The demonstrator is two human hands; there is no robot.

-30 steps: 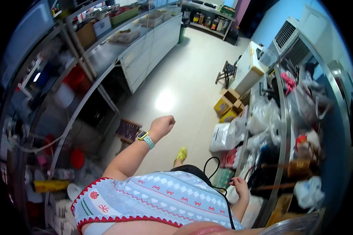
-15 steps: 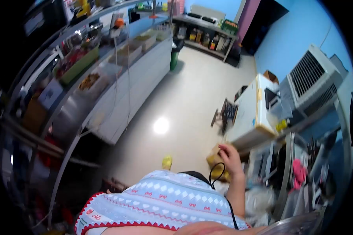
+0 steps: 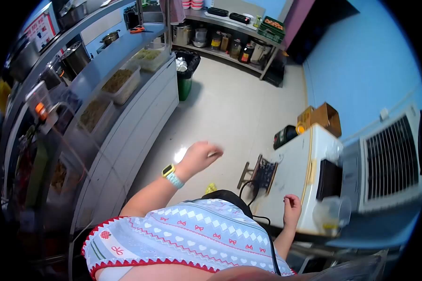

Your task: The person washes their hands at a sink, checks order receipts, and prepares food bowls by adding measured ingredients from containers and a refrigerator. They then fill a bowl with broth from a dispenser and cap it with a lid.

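My left hand (image 3: 199, 157) is raised in front of my body over the floor, with a yellow-cased watch (image 3: 169, 171) on a pale blue strap at the wrist. Its fingers are curled in and slightly blurred, and no object shows in them. Lower on the right, my right hand (image 3: 292, 210) hangs beside the white chest freezer (image 3: 286, 187). The fingers there are also curled, with nothing seen inside. I wear a light blue patterned apron (image 3: 192, 234) with red trim. A black cord (image 3: 242, 189) loops near my waist.
Left runs a steel counter (image 3: 126, 126) bearing food tubs (image 3: 119, 84). A green bin (image 3: 184, 86) stands at its far end. Ahead is a shelf table (image 3: 229, 56) with jars. A small folding stool (image 3: 259, 173), cardboard box (image 3: 326, 119) and air cooler (image 3: 391, 159) are on the right.
My left hand has come into view and risen in front of me. My right hand is now lower and further right, beside the freezer. The view has moved forward along the aisle.
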